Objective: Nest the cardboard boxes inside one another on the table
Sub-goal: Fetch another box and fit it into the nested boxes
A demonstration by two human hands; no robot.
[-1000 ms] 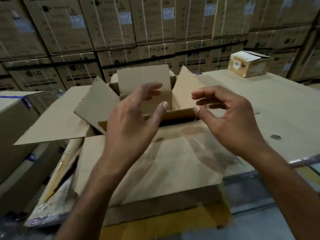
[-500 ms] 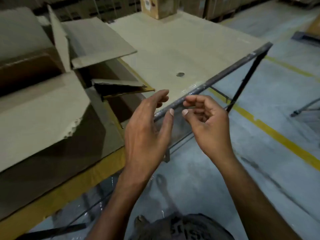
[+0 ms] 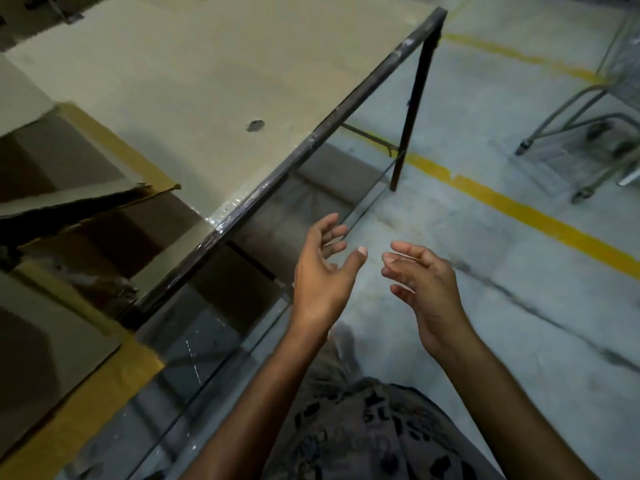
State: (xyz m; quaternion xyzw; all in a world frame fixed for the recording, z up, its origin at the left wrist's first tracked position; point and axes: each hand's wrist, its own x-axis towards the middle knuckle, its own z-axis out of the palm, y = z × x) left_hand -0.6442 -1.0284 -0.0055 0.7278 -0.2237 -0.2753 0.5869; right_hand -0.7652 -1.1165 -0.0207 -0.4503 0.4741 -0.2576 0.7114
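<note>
My left hand (image 3: 323, 271) and my right hand (image 3: 424, 292) hang side by side over the grey floor, just off the table's near edge. Both hold nothing and their fingers are apart. The large cardboard box (image 3: 69, 244) fills the left side of the view, with a torn flap (image 3: 104, 199) sticking out over the table. Its inside is not visible from here. The table (image 3: 214, 84) has a pale cardboard-covered top and a dark metal frame.
A dark metal table leg (image 3: 414, 102) stands at the corner. Yellow floor lines (image 3: 519, 209) run across the concrete. A metal trolley frame on wheels (image 3: 588, 133) stands at the right. A small dark spot (image 3: 255, 125) marks the tabletop.
The view has swung right and down, away from the open boxes toward the floor. Both hands have left the box and moved off the table's edge, fingers spreading apart.
</note>
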